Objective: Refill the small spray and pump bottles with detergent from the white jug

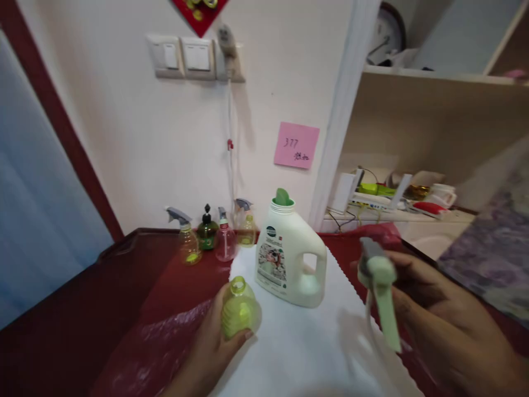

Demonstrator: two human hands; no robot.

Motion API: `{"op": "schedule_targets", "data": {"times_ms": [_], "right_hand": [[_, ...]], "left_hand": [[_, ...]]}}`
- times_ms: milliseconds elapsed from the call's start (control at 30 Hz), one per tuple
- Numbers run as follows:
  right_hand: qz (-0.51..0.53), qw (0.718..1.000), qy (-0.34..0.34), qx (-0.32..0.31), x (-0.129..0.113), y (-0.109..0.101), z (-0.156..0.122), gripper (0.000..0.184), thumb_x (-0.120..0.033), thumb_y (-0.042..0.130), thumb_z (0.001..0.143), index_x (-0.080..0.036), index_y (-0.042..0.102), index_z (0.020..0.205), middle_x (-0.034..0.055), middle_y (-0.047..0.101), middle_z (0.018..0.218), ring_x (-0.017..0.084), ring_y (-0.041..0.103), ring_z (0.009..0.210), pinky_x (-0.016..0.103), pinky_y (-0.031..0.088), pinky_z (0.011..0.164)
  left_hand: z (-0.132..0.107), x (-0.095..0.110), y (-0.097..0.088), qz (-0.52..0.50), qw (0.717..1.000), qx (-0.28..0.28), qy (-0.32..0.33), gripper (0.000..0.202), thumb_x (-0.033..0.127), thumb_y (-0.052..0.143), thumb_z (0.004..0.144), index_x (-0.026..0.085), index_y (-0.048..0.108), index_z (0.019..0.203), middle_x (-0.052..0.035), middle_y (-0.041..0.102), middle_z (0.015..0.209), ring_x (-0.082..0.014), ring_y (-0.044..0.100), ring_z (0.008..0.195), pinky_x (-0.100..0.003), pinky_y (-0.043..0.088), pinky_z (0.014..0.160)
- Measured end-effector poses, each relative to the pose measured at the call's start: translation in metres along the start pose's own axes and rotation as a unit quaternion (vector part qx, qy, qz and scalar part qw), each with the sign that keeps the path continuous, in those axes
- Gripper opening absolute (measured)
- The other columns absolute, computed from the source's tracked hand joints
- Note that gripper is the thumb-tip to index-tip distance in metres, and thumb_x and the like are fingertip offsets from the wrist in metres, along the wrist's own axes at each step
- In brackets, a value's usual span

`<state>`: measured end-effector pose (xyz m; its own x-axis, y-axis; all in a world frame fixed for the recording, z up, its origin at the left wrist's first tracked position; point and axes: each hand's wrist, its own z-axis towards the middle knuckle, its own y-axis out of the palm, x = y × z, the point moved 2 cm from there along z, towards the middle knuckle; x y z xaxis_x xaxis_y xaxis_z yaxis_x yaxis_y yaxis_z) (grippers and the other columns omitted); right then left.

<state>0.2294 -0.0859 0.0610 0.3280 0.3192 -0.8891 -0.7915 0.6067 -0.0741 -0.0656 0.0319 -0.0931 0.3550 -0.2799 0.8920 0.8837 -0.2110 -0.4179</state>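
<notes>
Your right hand [446, 317], at four o'clock, pinches a blurred, grey-and-pale-green plastic trigger spray head [382, 273]; your left hand [215, 339], toward seven, curls its fingers round a ribbed, translucent yellow-green plastic bottle [236, 315], neck uncovered. From it, a white plastic handled jug [291, 248] stands toward one o'clock. Step in hand, apparently: bottle and head held apart. Your next move calls for a steady neck.

High on the wall [144, 138] beyond the left hand [217, 328] are switches [169, 56] and a plug [226, 41] with its cord [230, 113]. A pink note [296, 146] sticks farther off, between the hands. Beyond the right hand [446, 309], a clock [379, 36] shows above a shelf [438, 76], a router [344, 192] below.
</notes>
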Motion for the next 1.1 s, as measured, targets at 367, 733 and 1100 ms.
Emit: {"op": "schedule_targets", "data": {"times_ms": [367, 733, 1100], "right_hand": [[0.302, 0.953, 0.008, 0.012, -0.036, 0.103, 0.019, 0.027, -0.027, 0.091, 0.062, -0.022, 0.067, 0.075, 0.0001, 0.072, 0.095, 0.009, 0.063, 0.07, 0.019, 0.055, 0.061], [0.357, 0.934, -0.008, 0.012, -0.018, 0.167, 0.022, 0.023, -0.019, 0.084, 0.072, -0.022, 0.07, 0.089, -0.0036, 0.068, 0.083, 0.013, 0.068, 0.087, 0.02, 0.054, 0.066], [0.256, 0.961, 0.067, -0.079, 0.038, 0.175, -0.005, 0.037, -0.041, 0.081, 0.078, -0.025, 0.065, 0.106, 0.0031, 0.071, 0.104, 0.018, 0.067, 0.092, 0.032, 0.053, 0.08]], "left_hand": [[-0.007, 0.004, 0.002, -0.013, 1.0, -0.008, -0.011, 0.087, 0.024, 0.071, 0.074, 0.022, 0.029, 0.15, -0.0171, 0.04, 0.158, -0.0328, 0.035, 0.147, -0.052, 0.022, 0.122], [-0.007, 0.014, -0.001, -0.009, 1.0, -0.015, -0.022, 0.089, 0.021, 0.073, 0.07, 0.021, 0.033, 0.149, -0.0163, 0.042, 0.157, -0.0334, 0.036, 0.146, -0.052, 0.022, 0.122], [-0.008, 0.015, -0.001, -0.033, 0.999, -0.003, -0.017, 0.087, 0.019, 0.075, 0.069, 0.024, 0.036, 0.147, -0.0151, 0.046, 0.154, -0.0348, 0.038, 0.144, -0.055, 0.024, 0.121]]}}
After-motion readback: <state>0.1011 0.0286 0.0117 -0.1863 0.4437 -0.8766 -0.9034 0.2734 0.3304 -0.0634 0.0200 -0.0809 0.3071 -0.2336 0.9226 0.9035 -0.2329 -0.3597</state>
